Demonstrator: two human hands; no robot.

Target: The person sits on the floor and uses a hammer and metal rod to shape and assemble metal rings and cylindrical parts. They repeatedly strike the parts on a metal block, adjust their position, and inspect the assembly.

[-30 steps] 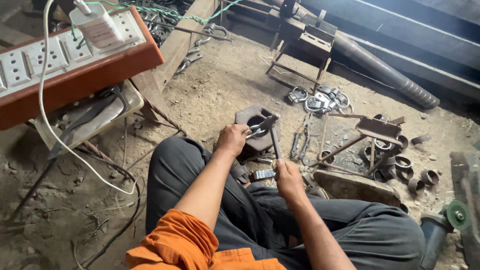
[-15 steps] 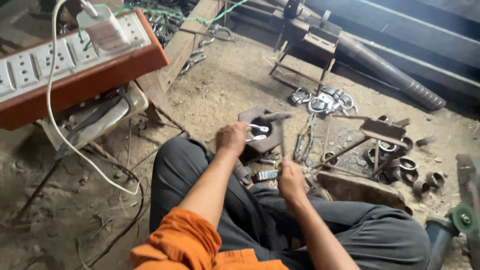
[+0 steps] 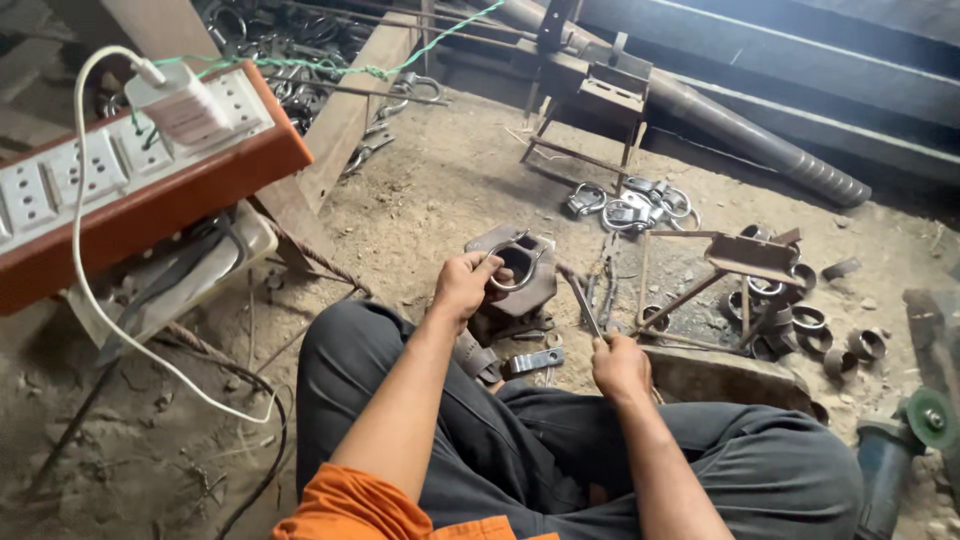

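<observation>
A: From the head camera, what are the two hands doing?

B: The left hand (image 3: 462,287) has its fingers curled around a bent metal ring (image 3: 517,268), holding it against a flat metal block (image 3: 520,272) that sits on the dirt floor just past the knees. The right hand (image 3: 620,365) is closed in a fist around the lower end of a thin metal rod (image 3: 583,303), which slants up and leftward to the block.

A: So where is the ring exactly?

B: On top of the block, in front of the person's dark trousers, between the two hands.

A: How many things lie close by?

B: One small flat metal piece (image 3: 535,361) on the ground by the left knee. Further off, one heap of shiny rings (image 3: 632,205), too tangled to count. To the right, one small metal stand (image 3: 745,260) with a scatter of short pipe rings (image 3: 805,320) around it, at least six. One grinder with a green disc (image 3: 925,420) at the right edge.

A: And on the left?

B: One long socket strip (image 3: 120,170) on an orange base, with one white plug (image 3: 178,100) in it and one white cable (image 3: 100,300) hanging down. One thick ribbed pipe (image 3: 770,150) lies at the back.
</observation>
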